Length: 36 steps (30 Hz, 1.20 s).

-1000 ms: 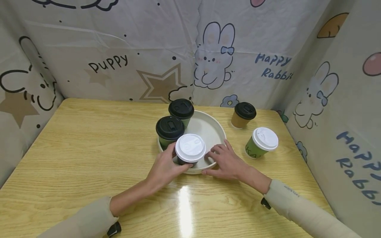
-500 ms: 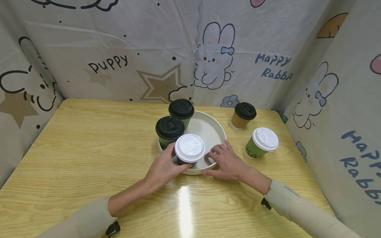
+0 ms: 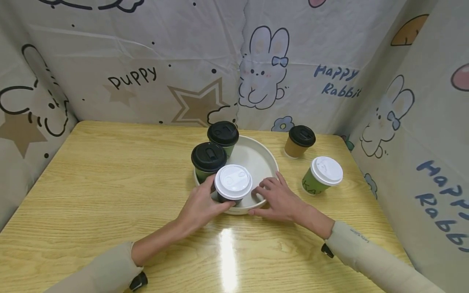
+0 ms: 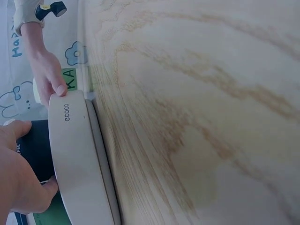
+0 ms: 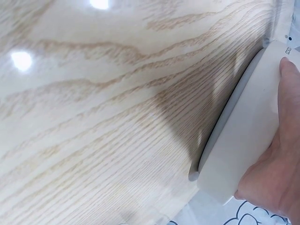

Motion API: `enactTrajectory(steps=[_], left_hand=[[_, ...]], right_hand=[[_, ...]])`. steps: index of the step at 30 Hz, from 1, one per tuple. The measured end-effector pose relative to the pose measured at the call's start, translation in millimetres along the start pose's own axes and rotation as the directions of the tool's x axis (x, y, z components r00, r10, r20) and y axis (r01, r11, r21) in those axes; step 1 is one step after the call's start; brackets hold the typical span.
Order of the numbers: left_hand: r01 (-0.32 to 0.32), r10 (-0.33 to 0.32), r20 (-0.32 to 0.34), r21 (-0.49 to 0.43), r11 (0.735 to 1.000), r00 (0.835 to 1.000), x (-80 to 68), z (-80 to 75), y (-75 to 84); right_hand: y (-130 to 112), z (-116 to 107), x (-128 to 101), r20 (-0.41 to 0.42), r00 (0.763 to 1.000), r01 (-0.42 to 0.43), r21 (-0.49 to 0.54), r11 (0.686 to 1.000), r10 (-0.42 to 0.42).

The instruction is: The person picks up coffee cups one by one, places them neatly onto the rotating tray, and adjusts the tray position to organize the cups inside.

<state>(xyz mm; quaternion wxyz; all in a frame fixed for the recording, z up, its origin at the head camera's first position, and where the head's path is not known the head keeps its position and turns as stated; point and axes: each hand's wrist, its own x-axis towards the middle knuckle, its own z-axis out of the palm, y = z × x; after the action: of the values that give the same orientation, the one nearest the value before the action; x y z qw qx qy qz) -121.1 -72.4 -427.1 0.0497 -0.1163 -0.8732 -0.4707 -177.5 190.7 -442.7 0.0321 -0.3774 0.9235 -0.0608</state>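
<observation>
Left hand [image 3: 202, 205]: its grip is clamped round a white-lidded dark cup [image 3: 233, 181]
Cup's place: upright within the tray [image 3: 258, 156], by the near rim; its base is hidden
Right hand [image 3: 280, 200]: its grip is clamped over the tray's near-right rim
Tray's left side: near green cup [image 3: 209, 157] and far green cup [image 3: 223, 134], both black-lidded
Counter [image 3: 128, 171], right of the tray: black-lidded brown cup [image 3: 299, 141]; nearer, white-lidded green cup [image 3: 322, 176]

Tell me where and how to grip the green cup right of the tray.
Take the green cup round its body, just below the white lid, probably from the right: it stands upright, tapering under its lid, and the tray and right hand lie left.
</observation>
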Motion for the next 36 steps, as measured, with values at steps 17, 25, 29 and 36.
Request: enactTrajectory(steps=[17,25,29,36], left_hand=[[-0.042,0.043,-0.037,0.031,0.999,0.998,-13.1,-25.2,-0.3],[-0.094,0.095,-0.097,0.017,0.995,0.991,-14.9,-41.3,-0.2],[-0.125,0.127,-0.116,0.028,0.992,0.985,-14.6,-45.5,1.5],[-0.199,0.21,-0.139,0.087,0.976,0.968,-15.0,-48.2,6.0]], right_hand=[[-3,-1,0,0.013,1.0,-0.02,0.008,1.0,0.02],[-2,0,-1,-0.006,1.0,-0.006,0.011,1.0,0.006],[-2,0,0,-0.011,1.0,-0.008,0.008,1.0,0.008],[-3,1,-1,-0.023,1.0,-0.002,0.003,1.0,0.002]])
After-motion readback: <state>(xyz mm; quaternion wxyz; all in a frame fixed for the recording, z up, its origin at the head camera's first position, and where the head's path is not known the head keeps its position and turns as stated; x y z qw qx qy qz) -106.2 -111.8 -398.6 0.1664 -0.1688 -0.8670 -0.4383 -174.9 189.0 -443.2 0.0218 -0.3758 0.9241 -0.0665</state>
